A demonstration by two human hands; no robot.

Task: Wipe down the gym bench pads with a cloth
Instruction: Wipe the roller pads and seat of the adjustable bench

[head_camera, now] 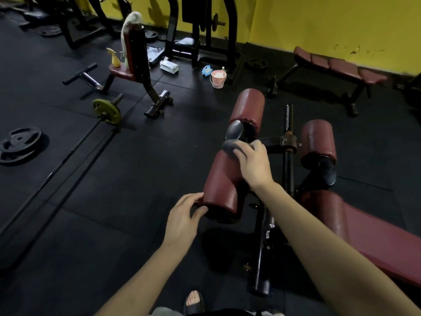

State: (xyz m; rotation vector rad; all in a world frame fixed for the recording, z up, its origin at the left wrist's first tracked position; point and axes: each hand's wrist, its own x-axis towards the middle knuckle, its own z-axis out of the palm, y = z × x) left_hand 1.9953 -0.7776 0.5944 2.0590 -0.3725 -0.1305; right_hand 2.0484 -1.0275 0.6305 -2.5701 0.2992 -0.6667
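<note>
Dark grey cloth [230, 148] under the right hand [252, 161]. Maroon roller pad [224, 185] between both hands, glossy, with a black end cap by the left hand [183, 218]. Same maroon on the roller pads beyond and right of the right hand, and on the bench pad [373, 238] right of the right forearm. Black floor mats [68, 201] left of the left hand. Far beyond the hands: yellow wall [330, 23], pink bucket [218, 79], yellow spray bottle [114, 58], olive-yellow weight plate [106, 111].

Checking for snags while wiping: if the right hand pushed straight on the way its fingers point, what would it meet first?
Probably the black end cap just beyond the cloth under the right hand, at the far end of the near roller pad; depth is hard to judge.
</note>
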